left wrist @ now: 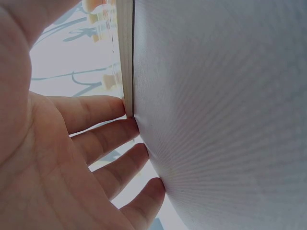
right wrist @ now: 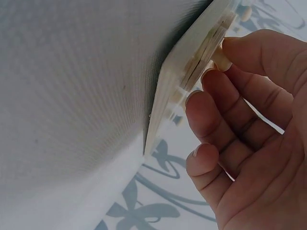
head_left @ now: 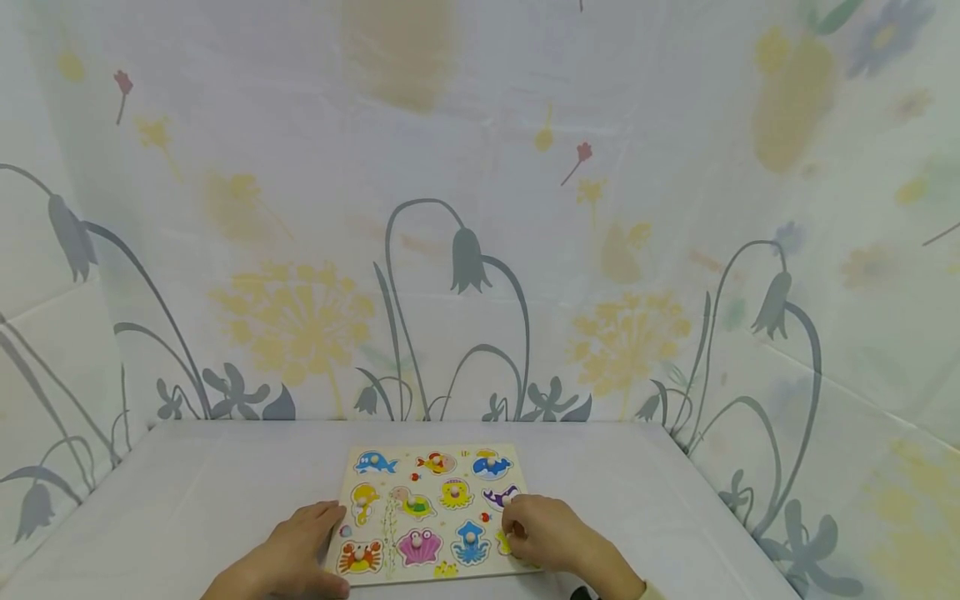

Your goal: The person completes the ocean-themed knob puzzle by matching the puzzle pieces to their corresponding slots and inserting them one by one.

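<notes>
A wooden knob puzzle board [head_left: 446,572] with sea-animal pieces lies flat on the white-covered table. My left hand [head_left: 288,554] is at its left side, fingers extended, and the fingertips [left wrist: 117,106] touch the board's edge and the table. At the lower right corner my right hand [head_left: 551,533] pinches the pale knob [right wrist: 220,60] of a puzzle piece [right wrist: 204,57] between thumb and fingers. That piece looks slightly raised from the board in the right wrist view. From the head, only a bit of yellow [head_left: 504,543] shows beside the right hand; the rest is hidden.
Other knobbed pieces sit in the board, among them a crab [head_left: 360,556], a pink shell [head_left: 419,547], a blue squid [head_left: 470,543] and a yellow octopus [head_left: 455,493]. Behind the white tabletop [head_left: 225,483] hangs a flower-patterned curtain [head_left: 480,167], with side panels left and right.
</notes>
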Demonstrator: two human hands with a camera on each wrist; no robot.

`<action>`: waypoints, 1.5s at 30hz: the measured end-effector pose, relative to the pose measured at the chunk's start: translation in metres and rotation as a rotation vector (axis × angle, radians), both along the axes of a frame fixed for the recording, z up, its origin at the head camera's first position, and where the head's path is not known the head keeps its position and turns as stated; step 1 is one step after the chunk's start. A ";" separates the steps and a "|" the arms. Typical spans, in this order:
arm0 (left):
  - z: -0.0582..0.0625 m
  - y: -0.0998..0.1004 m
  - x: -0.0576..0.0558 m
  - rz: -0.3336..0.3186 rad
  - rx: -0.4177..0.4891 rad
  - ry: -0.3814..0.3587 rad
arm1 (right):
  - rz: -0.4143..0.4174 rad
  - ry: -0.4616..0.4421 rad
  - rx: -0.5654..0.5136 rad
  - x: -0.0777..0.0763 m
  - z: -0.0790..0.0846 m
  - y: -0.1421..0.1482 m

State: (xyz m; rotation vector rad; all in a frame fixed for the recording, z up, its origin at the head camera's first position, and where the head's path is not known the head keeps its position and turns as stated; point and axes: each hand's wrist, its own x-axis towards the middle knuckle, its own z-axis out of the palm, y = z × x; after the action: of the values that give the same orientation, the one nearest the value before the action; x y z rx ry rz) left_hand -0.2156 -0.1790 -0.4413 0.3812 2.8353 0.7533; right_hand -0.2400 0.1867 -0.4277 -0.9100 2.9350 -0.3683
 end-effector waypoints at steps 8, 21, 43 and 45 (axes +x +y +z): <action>0.002 0.002 -0.001 0.015 -0.005 -0.014 | -0.001 0.005 -0.012 0.000 0.001 -0.001; 0.001 0.001 -0.003 0.013 0.001 0.000 | 0.019 -0.018 -0.037 -0.003 0.001 0.001; -0.001 0.000 0.001 -0.040 0.053 0.050 | 0.027 -0.024 -0.053 -0.002 -0.002 0.004; 0.001 -0.001 0.001 -0.032 0.049 0.040 | 0.034 -0.025 -0.055 -0.002 -0.002 0.003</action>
State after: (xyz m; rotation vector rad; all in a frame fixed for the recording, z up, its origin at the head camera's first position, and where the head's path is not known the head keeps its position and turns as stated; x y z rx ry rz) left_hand -0.2147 -0.1799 -0.4406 0.4531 2.8447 0.8191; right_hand -0.2424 0.1901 -0.4300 -0.9526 2.8963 -0.4572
